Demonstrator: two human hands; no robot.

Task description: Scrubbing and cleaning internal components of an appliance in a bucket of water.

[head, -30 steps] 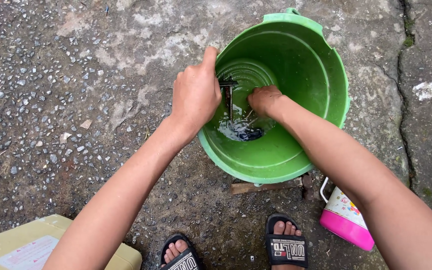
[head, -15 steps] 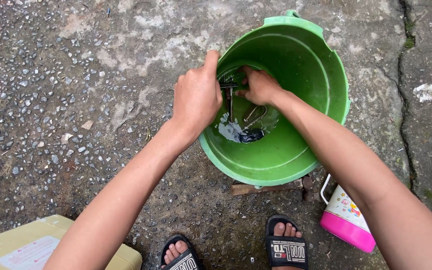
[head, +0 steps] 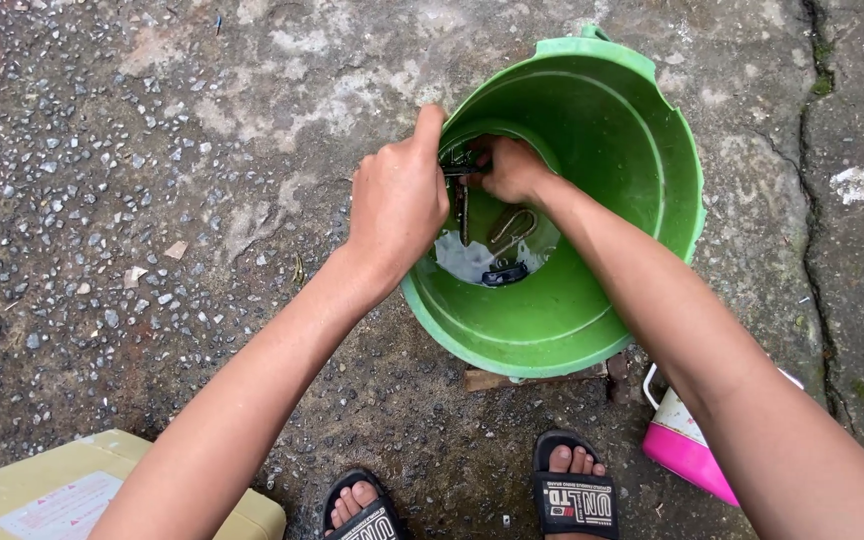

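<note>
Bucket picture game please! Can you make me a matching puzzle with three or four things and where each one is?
Things:
1. green bucket
2. pink jug
3. yellow box
4. black sandals

Places:
A. bottom left corner
B. around both hands
C. on the feet at the bottom edge
D. on the ground right of the feet

Pairs: 1-B, 2-D, 3-A, 4-C. The left hand and right hand grip a dark metal piece over a little water.

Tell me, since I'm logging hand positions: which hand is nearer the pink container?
Right. The right hand is inside the green bucket, on the pink container's side; the left hand is at the bucket's far rim.
</note>
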